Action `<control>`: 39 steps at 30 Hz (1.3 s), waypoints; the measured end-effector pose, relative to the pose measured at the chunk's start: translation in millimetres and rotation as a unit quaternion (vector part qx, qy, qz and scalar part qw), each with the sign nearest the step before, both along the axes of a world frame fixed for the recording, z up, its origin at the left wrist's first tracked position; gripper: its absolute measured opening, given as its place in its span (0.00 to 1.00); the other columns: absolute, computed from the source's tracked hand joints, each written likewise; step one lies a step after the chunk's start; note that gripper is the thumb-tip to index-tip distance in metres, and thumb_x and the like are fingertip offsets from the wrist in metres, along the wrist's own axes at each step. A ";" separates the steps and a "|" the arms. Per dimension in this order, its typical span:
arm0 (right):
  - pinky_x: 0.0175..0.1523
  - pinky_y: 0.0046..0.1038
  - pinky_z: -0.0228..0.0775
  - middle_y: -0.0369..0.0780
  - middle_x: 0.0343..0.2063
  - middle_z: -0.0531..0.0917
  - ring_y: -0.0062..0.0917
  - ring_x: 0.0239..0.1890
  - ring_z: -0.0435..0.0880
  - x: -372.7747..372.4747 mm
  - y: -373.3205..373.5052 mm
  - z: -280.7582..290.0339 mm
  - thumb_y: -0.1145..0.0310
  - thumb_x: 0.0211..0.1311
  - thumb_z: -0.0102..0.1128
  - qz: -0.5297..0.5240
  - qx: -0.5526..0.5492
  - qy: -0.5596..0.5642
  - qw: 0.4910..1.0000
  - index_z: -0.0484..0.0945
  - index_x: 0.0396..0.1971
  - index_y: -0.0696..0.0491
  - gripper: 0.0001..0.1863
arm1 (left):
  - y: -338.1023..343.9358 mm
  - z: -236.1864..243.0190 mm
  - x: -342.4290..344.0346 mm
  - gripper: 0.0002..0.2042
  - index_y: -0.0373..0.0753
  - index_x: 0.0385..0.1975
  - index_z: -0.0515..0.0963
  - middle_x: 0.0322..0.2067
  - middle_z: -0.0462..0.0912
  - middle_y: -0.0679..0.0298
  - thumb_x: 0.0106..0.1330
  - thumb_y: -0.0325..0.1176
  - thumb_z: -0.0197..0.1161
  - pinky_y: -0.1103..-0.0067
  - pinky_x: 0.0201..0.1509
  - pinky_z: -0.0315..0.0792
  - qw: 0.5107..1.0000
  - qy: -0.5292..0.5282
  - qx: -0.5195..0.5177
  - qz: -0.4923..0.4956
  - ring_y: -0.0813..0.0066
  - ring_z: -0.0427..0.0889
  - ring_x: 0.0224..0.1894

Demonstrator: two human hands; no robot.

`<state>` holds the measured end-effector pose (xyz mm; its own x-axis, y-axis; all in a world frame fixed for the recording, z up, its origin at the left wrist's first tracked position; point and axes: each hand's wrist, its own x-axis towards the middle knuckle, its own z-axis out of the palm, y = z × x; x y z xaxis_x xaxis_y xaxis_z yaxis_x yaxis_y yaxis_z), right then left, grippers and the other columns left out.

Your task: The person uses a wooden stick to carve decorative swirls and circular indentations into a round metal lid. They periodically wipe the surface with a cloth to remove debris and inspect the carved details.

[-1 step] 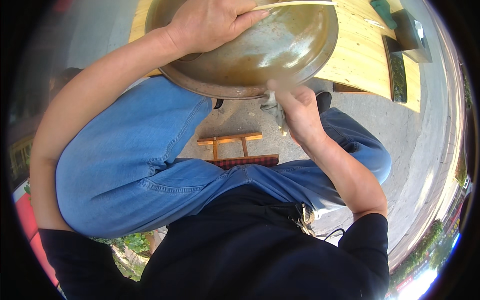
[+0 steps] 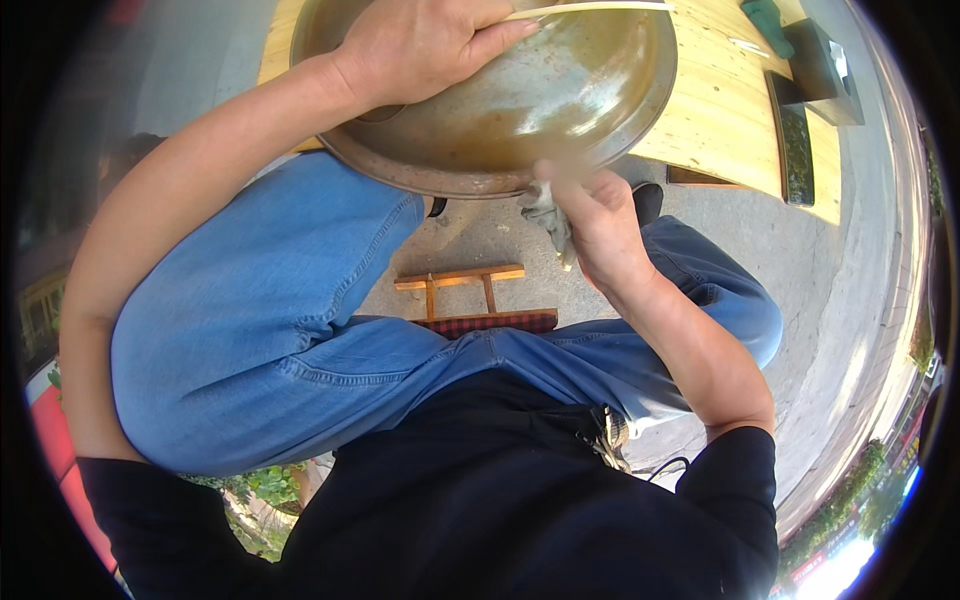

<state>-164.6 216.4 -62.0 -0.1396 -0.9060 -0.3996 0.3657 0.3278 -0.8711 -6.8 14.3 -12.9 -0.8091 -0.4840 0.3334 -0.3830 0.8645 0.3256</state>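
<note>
A large round metal pan (image 2: 470,130), tarnished brown with a shiny patch on its right, is tilted in front of me at the top of the view. My left hand (image 2: 425,45) lies across its upper left, closed around one end of a thin pale stick (image 2: 600,9) that points right; some of its fingers are cut off by the frame's top. At the near right rim, my right hand (image 2: 600,220) grips a crumpled greyish-white cloth (image 2: 550,225), which hangs below its fingers. Those fingertips are blurred against the rim.
Behind the pan is a light wooden table (image 2: 715,110). On its right stand a dark box (image 2: 825,75) with white tissue, a black phone-like slab (image 2: 792,140) and a green item (image 2: 768,25). A small wooden stool (image 2: 460,278) with a checked seat is between my legs.
</note>
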 end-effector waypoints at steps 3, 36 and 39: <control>0.39 0.22 0.67 0.31 0.32 0.82 0.12 0.34 0.75 -8.2 3.2 -5.6 0.61 0.72 0.64 0.032 0.000 -0.014 0.999 0.85 0.42 0.63 0.17 | -1.4 -2.3 -0.6 0.20 0.36 0.24 0.76 0.19 0.75 0.51 0.76 0.44 0.63 0.63 0.27 0.69 1.000 0.002 -0.003 -0.003 0.48 0.76 0.22; 0.56 0.34 0.71 0.43 0.51 0.84 0.33 0.54 0.80 36.8 -14.2 13.6 0.71 0.55 0.63 0.195 -0.478 0.583 0.627 0.83 0.49 0.59 0.20 | -2.3 -1.8 -2.2 0.20 0.40 0.25 0.81 0.19 0.78 0.51 0.76 0.47 0.60 0.60 0.29 0.72 0.999 -0.031 0.003 0.027 0.47 0.78 0.24; 0.57 0.33 0.73 0.42 0.51 0.85 0.34 0.54 0.81 17.2 -18.2 27.5 0.71 0.53 0.63 0.223 -0.461 0.585 0.629 0.84 0.46 0.59 0.19 | -2.0 -1.5 -1.7 0.19 0.40 0.25 0.81 0.19 0.78 0.52 0.76 0.47 0.60 0.60 0.30 0.73 0.999 -0.028 0.013 0.024 0.47 0.78 0.24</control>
<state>-147.4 198.2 -34.4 0.5005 -0.7306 0.4644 -0.6519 -0.6710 -0.3532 -8.5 12.3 -14.4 -0.8016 -0.5305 0.2756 -0.4415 0.8362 0.3255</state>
